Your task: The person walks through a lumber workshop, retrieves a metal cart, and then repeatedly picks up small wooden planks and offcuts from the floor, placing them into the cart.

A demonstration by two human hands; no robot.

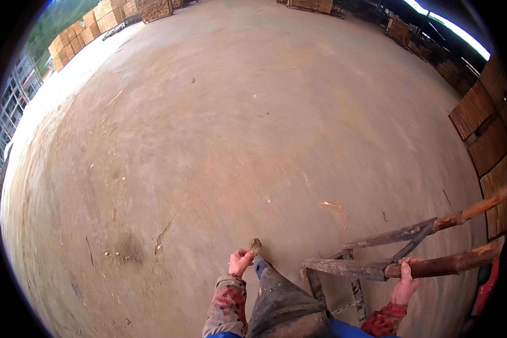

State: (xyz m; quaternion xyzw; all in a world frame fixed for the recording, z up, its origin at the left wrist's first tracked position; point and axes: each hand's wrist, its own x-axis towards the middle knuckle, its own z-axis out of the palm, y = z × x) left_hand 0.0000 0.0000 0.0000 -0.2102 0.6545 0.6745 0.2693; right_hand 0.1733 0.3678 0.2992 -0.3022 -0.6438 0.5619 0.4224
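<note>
My right hand [405, 283] is wrapped round a brown wooden pole [453, 265] at the lower right, close to where it meets a worn dark metal frame [346, 268]. A second wooden pole [472, 211] sticks out of the same frame, farther off and roughly alongside. My left hand [241, 262] is closed at the bottom middle, fingers curled inward. Whatever it may hold is hidden. Just beyond it a muddy shoe tip [256, 245] shows below my dark trouser leg [281, 301]. Both sleeves are red-patterned, the left one partly covered in a camouflage-like print.
Dusty concrete floor [236, 141] spreads ahead, with wood splinters [331, 204] and small debris on it. Stacked timber [76, 39] lines the far left. More wooden stacks [484, 127] stand along the right, under a dark roof. Something red [486, 287] sits at the right edge.
</note>
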